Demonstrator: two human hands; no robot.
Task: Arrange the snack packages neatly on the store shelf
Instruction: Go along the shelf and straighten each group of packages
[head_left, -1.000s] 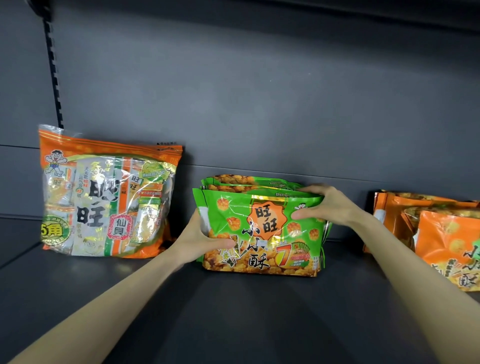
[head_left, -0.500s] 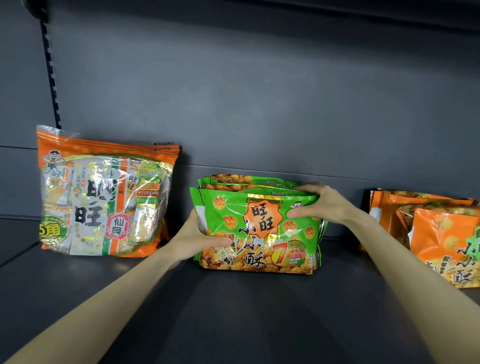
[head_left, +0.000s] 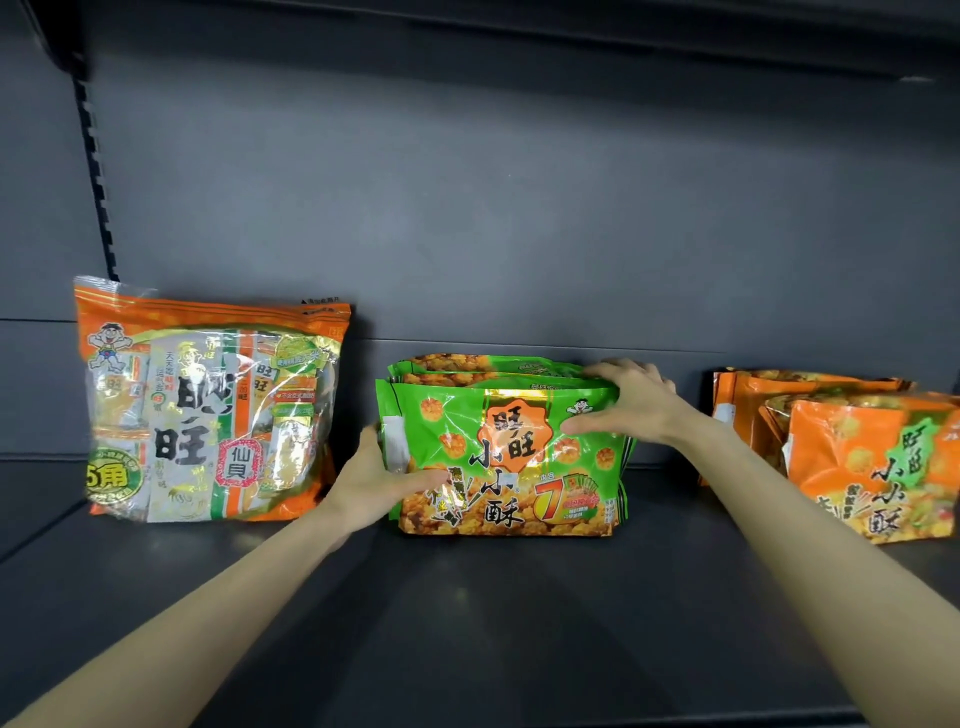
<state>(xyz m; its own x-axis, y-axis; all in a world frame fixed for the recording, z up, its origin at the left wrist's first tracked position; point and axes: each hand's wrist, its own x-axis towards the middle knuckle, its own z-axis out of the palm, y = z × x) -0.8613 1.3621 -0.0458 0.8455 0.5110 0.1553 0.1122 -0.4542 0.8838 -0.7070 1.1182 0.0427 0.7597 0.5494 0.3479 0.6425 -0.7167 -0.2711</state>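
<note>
A row of green snack packages (head_left: 514, 457) stands upright in the middle of the dark shelf (head_left: 467, 613), several deep. My left hand (head_left: 374, 483) grips the stack's lower left edge, thumb across the front bag. My right hand (head_left: 631, 405) holds the upper right corner, fingers over the tops and thumb on the front. A large orange and clear rice-cracker bag (head_left: 208, 410) leans against the back wall at the left. Orange snack packages (head_left: 852, 452) stand in a looser group at the right, the front one tilted.
The grey back panel (head_left: 519, 208) rises behind all the bags. A slotted upright rail (head_left: 96, 171) runs down at the far left. The shelf's front edge (head_left: 623, 719) crosses the bottom of the view. Gaps separate the three groups of bags.
The green stack with both hands on it sits slightly further left and back than a second ago. My grip on it is the same.
</note>
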